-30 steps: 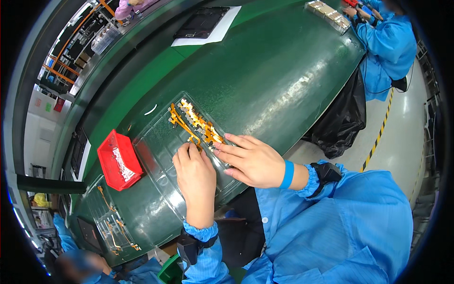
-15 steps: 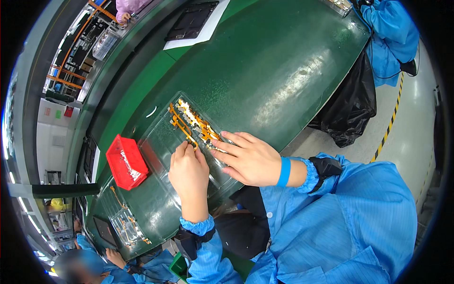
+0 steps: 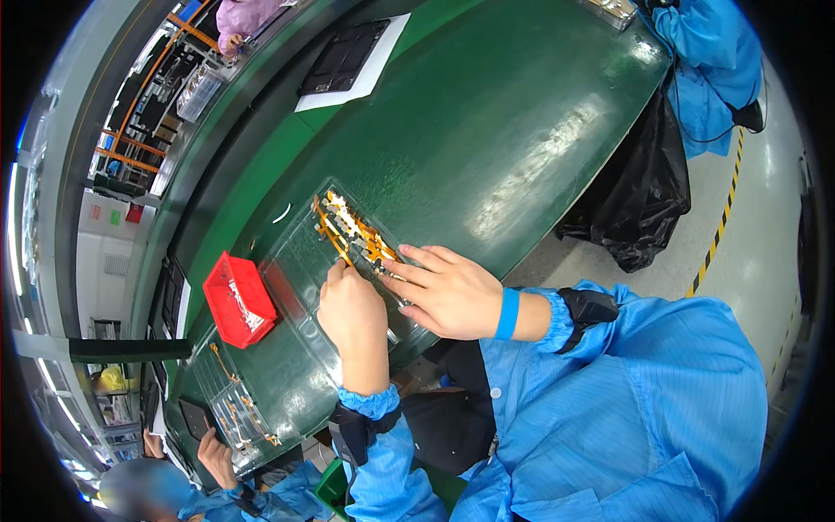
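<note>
My left hand (image 3: 354,311) is closed, its fingertips pinched at the lower end of a thin orange flex cable (image 3: 330,233). The cable lies along a clear plastic tray (image 3: 291,248); its gripped end is hidden by the fingers. Beside it in the tray lie several more orange flex cables (image 3: 370,239) with white and silvery parts. My right hand (image 3: 457,296), wearing a blue wrist band (image 3: 508,314), is open. Its fingers stretch out flat, with the tips at the near end of these cables.
Left of the tray, a red bin (image 3: 237,300) holds small white pieces. A second clear tray (image 3: 239,413) with flex cables lies nearer a co-worker, whose hand (image 3: 216,457) is at a dark flat panel (image 3: 196,419). A black frame (image 3: 344,56) rests on white sheeting at the far side.
The view has shifted slightly. My left hand stays pinched at the cable's end and my right hand remains by the cables. The co-worker's hand has moved up to the dark panel.
</note>
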Available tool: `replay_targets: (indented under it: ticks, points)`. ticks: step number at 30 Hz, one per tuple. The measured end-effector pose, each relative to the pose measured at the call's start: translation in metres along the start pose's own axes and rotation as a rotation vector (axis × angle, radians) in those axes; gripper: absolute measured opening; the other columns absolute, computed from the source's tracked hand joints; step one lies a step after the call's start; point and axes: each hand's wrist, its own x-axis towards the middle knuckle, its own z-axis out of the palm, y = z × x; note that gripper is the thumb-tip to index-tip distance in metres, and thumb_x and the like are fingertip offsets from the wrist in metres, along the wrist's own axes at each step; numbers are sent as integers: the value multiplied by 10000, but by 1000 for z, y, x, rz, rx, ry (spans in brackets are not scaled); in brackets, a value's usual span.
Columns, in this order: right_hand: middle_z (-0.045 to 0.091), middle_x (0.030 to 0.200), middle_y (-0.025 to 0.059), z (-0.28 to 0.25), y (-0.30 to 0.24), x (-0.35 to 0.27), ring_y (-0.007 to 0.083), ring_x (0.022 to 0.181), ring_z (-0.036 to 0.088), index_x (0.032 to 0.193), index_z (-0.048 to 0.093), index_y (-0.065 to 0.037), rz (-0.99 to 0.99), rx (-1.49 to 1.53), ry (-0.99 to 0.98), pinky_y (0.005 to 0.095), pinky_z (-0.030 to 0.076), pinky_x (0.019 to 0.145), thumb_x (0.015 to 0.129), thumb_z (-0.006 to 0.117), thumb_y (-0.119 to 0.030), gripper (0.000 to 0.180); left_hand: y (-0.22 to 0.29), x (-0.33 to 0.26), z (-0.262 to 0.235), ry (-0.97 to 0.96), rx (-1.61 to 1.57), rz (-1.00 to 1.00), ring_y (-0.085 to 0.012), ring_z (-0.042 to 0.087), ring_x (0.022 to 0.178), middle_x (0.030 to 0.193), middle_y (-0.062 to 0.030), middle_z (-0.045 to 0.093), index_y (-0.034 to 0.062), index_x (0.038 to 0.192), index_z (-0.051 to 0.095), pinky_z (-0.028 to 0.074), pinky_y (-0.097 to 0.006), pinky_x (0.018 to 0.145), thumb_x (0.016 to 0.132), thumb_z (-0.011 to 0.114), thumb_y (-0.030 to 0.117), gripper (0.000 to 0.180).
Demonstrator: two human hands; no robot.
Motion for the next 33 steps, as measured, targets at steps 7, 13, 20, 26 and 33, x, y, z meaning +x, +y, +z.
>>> replay_targets:
  ticks: [7,13,20,26,33]
  points:
    - [561,1298,132,-1,4,-3,321,1248,472,1210,596,-27,9,9,15,415,368,1043,890,577,-289,414,-14,6,-5,176,-306,-56,-323,684,798,978,-148,698,10,825,686,543,-393,724,816,646,102,100]
    - [516,1361,105,-3,1,0,296,1307,427,1236,583,-44,2,5,-23,415,368,1050,875,606,-286,435,-47,27,-39,-71,-1122,-415,-88,598,659,800,-76,674,-31,975,605,466,-214,593,937,600,128,163]
    - [565,1259,133,-15,-13,2,328,1211,491,1130,610,-20,-32,302,201,424,415,982,846,627,-109,298,-72,-37,-94,243,-1655,-380,-147,626,786,912,-98,649,-11,1074,572,511,-231,684,944,594,89,165]
    - [420,1390,136,4,-102,-8,248,1249,467,1345,417,-18,280,1471,-227,386,444,981,883,653,-122,529,-100,-166,-94,209,-2642,-194,-269,605,1117,1226,-150,594,-30,1276,466,550,-308,928,1008,482,201,355]
    - [523,1329,153,72,-185,-12,259,1072,631,1300,491,22,301,2082,-1026,354,502,931,969,546,-111,361,-93,-288,-113,709,-2731,-348,-293,578,1174,1253,-196,579,-50,1228,489,564,-302,918,982,533,176,337]
